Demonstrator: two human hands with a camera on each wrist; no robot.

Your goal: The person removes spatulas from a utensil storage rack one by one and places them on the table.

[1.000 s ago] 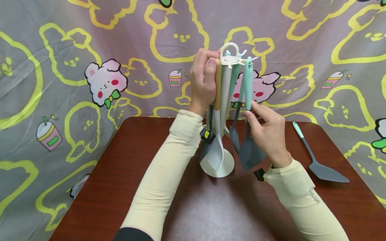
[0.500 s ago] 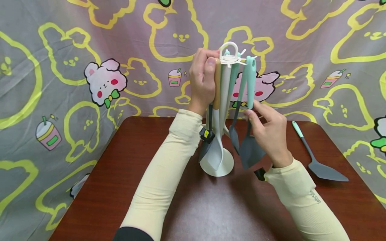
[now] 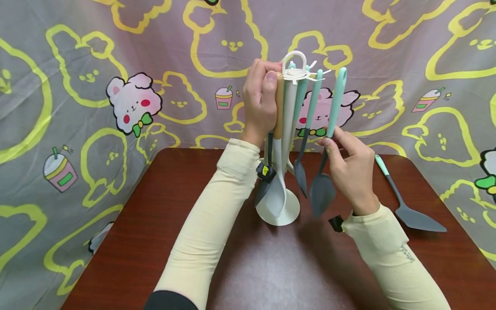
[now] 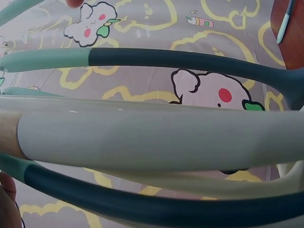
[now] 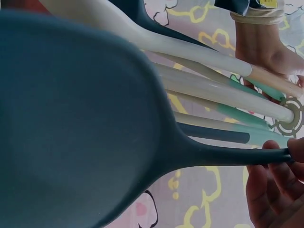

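Note:
In the head view my right hand pinches a spatula low on its mint handle. Its dark grey head hangs down, and its top stands apart from the white utensil rack. The right wrist view shows the broad spatula head close up, thumb and fingers on its neck. My left hand grips the top of the rack on its left side, thumb along the wooden handle of a white spoon. Its fingertips are hidden behind the rack. A mint-handled spoon hangs on the right hook.
Another grey spatula with a mint handle lies at the right of the brown table. Bare rack hooks stick out to the right. A patterned curtain hangs behind.
My right hand has shifted slightly right with the spatula; its handle top has come away from the rack's hook and tilts right. The left hand stays on the rack.

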